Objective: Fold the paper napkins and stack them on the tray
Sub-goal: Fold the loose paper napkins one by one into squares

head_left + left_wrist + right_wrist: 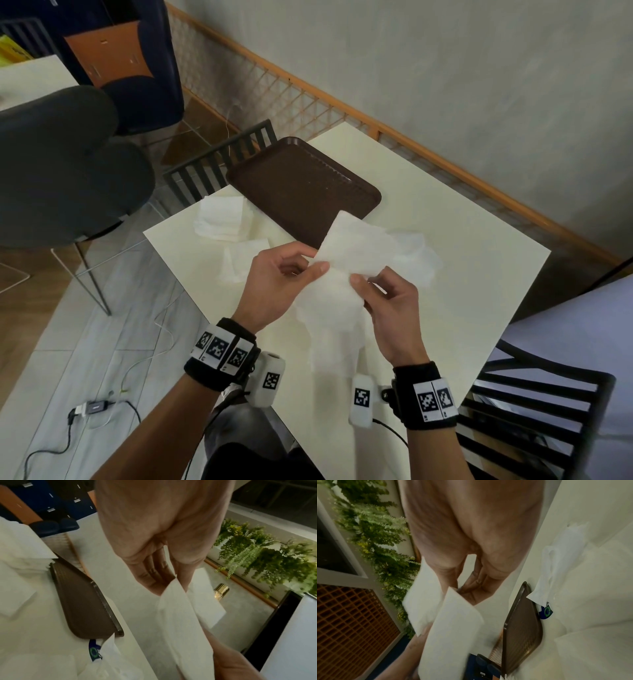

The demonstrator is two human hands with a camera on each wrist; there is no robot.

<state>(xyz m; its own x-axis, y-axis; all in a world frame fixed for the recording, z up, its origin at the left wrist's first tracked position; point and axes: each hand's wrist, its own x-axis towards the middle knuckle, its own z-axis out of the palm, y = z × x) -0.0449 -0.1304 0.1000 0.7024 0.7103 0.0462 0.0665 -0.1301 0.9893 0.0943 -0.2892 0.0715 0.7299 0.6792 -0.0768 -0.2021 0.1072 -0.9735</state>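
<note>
Both hands hold one white paper napkin (356, 250) up above the table. My left hand (291, 270) pinches its left corner between thumb and fingers; my right hand (373, 291) pinches its lower right corner. The same napkin (176, 609) hangs from the left fingers in the left wrist view, and the napkin (452, 623) shows half doubled over in the right wrist view. The brown tray (294, 178) lies bare just beyond the hands. A stack of napkins (222, 219) sits left of the tray, and a single napkin (239, 260) lies nearer me.
A torn clear wrapper (414, 260) lies on the cream table (462, 240) right of the tray. Black slatted chairs stand at the far side (212, 168) and near right (534, 411). A grey chair (61, 164) is at left. Cables trail on the floor (96, 411).
</note>
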